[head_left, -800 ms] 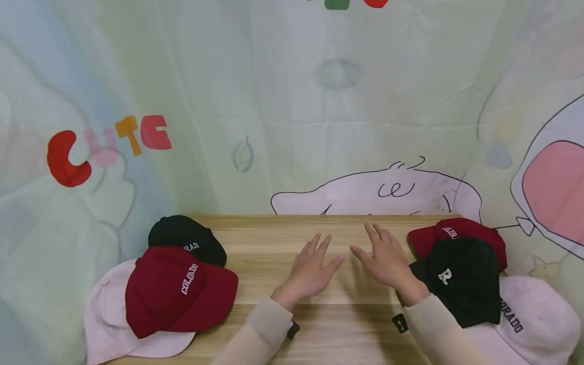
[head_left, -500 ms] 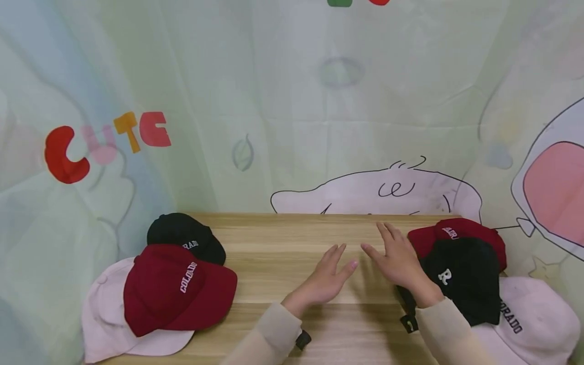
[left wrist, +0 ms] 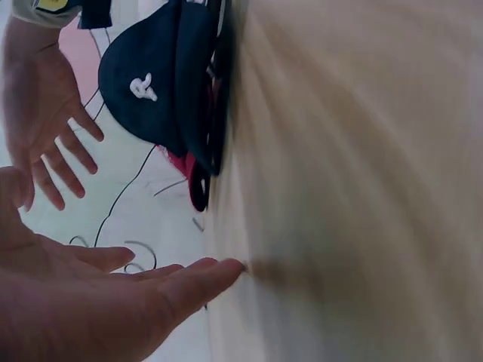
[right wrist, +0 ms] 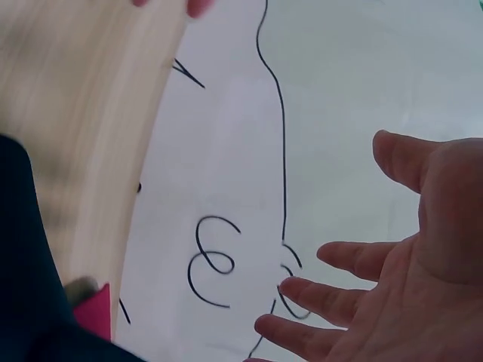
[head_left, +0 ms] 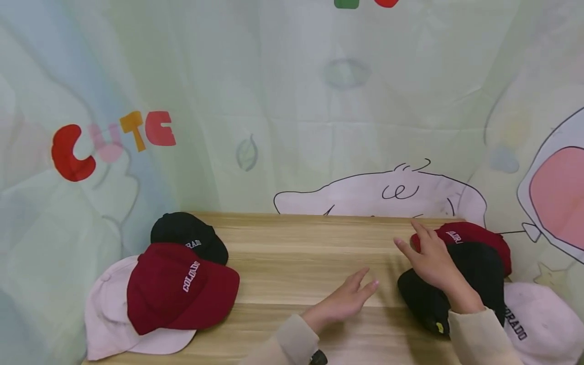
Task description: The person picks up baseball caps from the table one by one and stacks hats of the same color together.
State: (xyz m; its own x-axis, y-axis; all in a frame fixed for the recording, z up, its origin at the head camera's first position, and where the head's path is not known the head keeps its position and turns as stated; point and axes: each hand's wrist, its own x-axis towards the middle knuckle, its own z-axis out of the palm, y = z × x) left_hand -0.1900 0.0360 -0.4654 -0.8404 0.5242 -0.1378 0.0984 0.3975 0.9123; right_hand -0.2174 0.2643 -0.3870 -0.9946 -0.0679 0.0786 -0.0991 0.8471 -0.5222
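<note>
Lettering (left wrist: 143,87) "R" on black cap (head_left: 481,271) near right hand (head_left: 433,263)

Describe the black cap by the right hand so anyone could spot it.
Go to the right end of the wooden table, by the right hand. There, the black cap sits between a red cap and a pale pink cap. Unlike those two, it is black, with one white letter in the left wrist view.

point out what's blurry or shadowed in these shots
Head view: soft shadows on the table, lettering on the left red cap mostly readable; left wrist view: tabletop smeared, yet the white letter on the black cap stands out; right wrist view: that cap nearly a dark silhouette, the fingertips at the top edge blurred.
</note>
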